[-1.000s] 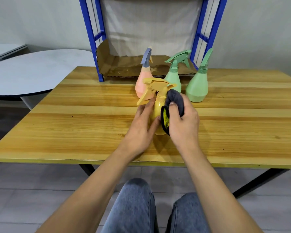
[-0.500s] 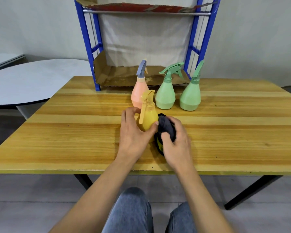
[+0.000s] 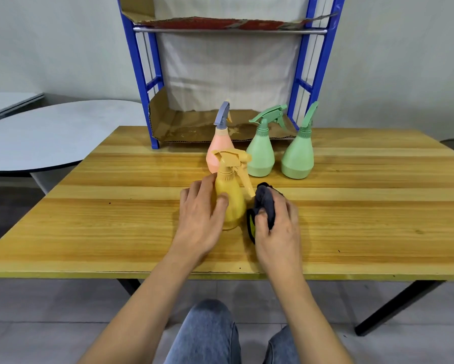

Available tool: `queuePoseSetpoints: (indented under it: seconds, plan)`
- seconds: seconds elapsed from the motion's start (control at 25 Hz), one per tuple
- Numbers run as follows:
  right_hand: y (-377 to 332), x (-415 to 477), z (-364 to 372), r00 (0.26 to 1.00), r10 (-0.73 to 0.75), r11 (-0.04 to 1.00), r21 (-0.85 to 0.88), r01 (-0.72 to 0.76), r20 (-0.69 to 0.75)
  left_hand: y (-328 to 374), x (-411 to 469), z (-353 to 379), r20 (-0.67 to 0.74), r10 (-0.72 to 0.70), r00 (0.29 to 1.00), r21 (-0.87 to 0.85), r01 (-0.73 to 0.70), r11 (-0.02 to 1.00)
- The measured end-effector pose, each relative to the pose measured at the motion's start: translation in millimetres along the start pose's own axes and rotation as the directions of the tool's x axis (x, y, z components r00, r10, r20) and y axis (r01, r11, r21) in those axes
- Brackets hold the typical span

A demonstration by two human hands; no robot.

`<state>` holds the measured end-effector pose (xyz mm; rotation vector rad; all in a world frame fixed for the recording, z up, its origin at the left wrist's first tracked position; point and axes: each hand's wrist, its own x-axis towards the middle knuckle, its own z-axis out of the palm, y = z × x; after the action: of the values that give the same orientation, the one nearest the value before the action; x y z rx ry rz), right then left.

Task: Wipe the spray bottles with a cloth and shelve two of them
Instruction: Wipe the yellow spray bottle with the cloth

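Head view: nearest, the yellow bottle [image 3: 230, 206] is held in the left hand [image 3: 202, 219], thumb across its front. A dark cloth [image 3: 266, 203] is bunched in the right hand [image 3: 278, 232]. The bottle stands upright on the table [image 3: 102, 227], long axis vertical, just left of the cloth; contact cannot be confirmed. Its body is smooth and pear-shaped, and its trigger slopes down toward the cloth. Beyond the grip, a pink bottle [image 3: 216, 153], a green bottle [image 3: 261, 156] and a second green bottle [image 3: 298, 158] stand before the blue shelf [image 3: 139, 74].
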<state>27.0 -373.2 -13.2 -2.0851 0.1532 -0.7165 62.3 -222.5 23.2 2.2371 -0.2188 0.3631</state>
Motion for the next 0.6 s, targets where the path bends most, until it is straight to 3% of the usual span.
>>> queuePoseSetpoints:
  seconds: [0.16,0.32,0.48,0.6]
  plan:
    - [0.7,1.5,-4.2,1.000,0.014,1.000,0.025,-0.013,-0.014,-5.0,-2.6,-7.6,0.016,0.013,1.000,-0.064,-0.012,0.998]
    - [-4.5,-5.9,-10.4,0.997,-0.060,0.988,0.141,0.066,-0.047,1.7,1.0,-2.8,0.007,-0.005,1.000,-0.148,0.005,0.989]
    - [-26.1,9.9,-6.6,1.000,-0.021,0.972,0.235,0.017,0.017,-4.2,-2.5,0.0,0.094,0.128,0.987,-0.156,-0.113,0.981]
    - [-35.1,24.2,-3.7,0.996,-0.054,0.951,0.308,0.030,0.071,-7.6,-1.6,1.5,0.076,0.154,0.985,-0.170,-0.139,0.976]
